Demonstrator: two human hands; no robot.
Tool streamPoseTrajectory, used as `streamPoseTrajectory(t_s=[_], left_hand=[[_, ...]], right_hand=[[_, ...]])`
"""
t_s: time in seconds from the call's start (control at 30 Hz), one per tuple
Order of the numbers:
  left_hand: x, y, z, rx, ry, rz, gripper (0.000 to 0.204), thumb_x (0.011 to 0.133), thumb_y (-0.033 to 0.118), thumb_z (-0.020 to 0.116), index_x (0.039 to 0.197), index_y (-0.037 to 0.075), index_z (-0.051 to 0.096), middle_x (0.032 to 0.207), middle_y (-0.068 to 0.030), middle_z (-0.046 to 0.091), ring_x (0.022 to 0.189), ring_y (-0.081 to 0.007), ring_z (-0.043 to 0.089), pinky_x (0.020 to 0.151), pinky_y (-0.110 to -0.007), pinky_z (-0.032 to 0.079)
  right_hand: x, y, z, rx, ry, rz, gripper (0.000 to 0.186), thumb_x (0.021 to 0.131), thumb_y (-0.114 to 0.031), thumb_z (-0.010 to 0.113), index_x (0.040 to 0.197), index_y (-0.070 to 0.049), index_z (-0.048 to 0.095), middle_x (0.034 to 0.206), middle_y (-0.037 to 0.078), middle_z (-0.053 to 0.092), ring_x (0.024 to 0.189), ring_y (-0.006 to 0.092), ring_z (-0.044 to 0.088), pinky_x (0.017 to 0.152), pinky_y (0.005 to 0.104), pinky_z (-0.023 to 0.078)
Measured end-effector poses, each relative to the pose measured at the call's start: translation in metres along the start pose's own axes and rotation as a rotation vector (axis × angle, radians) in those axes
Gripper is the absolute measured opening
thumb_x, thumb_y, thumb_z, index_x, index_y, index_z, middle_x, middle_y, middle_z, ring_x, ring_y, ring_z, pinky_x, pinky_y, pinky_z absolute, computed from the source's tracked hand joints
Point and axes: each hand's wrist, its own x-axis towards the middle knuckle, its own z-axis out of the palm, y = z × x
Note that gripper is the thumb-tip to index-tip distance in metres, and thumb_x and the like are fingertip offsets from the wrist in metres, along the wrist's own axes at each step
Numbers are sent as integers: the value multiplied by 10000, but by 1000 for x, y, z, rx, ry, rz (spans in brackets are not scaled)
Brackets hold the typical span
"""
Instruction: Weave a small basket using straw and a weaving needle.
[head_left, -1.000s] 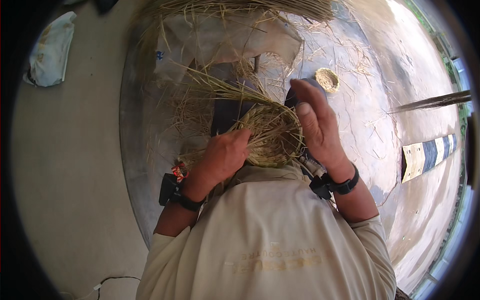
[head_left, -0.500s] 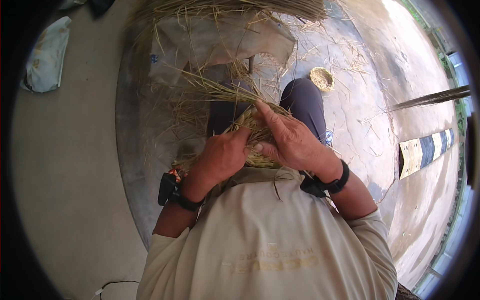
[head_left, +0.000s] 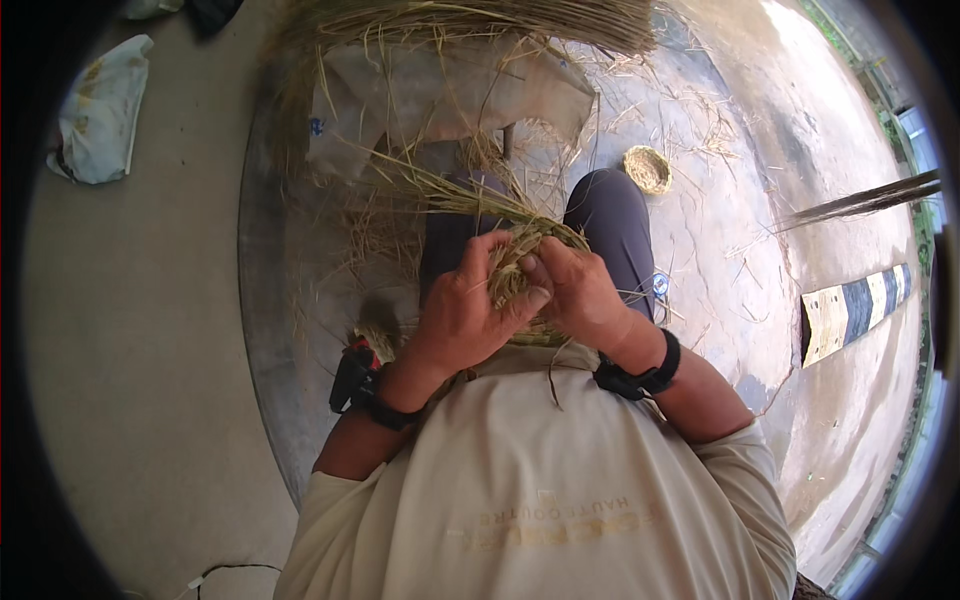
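Straw stalks [head_left: 455, 190] slant forward-left just beyond the fingers of left hand [head_left: 462, 308] and right hand [head_left: 592, 302], both clamped on woven straw [head_left: 507, 280] between them.

Straw weave [head_left: 508, 280] partly covered by left hand [head_left: 462, 315] and right hand [head_left: 588, 298]; which strands right hand pinches, too small to tell. Straw bundle [head_left: 500, 22] beyond hands: cut off at top, left end blurred. Red item [head_left: 364, 348] left of left hand, half hidden, kind unclear. Cable [head_left: 236, 567] low left of hands, cut off below.
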Motion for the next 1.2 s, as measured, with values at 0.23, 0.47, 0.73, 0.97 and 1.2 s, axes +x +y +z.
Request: streamPoseTrajectory(t_s=[0.23,0.47,0.73,0.97,1.2], left_hand=[[11,-2,5,-54,40,17,448,1063,284,652,1383,-19,568,1173,-174,734,1033,-269,731,886,-372,566],[6,-19,-1,82,85,115,227,1072,213,625,1133,-5,652,907,-161,690,826,-309,707,720,-389,533],[11,-11,1,334,13,226,187,972,207,698,1062,55,636,838,-184,677,745,-446,658,621,-480,529],[7,-15,1,438,-74,144,254,888,203,739,1059,46,635,910,-188,717,823,-440,695,660,-501,564],[10,-14,4,456,-93,139,290,835,198,806,896,49,565,818,-188,681,751,-415,687,623,-501,541]], right_hand=[[6,-13,-5,-42,-165,-79,161,895,-86,664,1028,-52,581,893,125,682,785,382,690,662,448,558],[-6,-17,-40,-103,-261,-17,349,925,-116,665,1245,12,614,949,172,704,844,368,713,742,447,575],[12,-41,-52,28,229,16,522,972,-167,671,1434,35,536,1354,264,598,1239,390,610,1057,448,492],[9,-36,-26,-222,-158,-87,531,953,-228,707,1392,31,556,1211,206,655,1121,359,653,993,463,513],[2,-20,-24,-391,-264,-23,222,897,-181,742,1008,-40,612,856,108,679,746,330,697,656,432,561]])
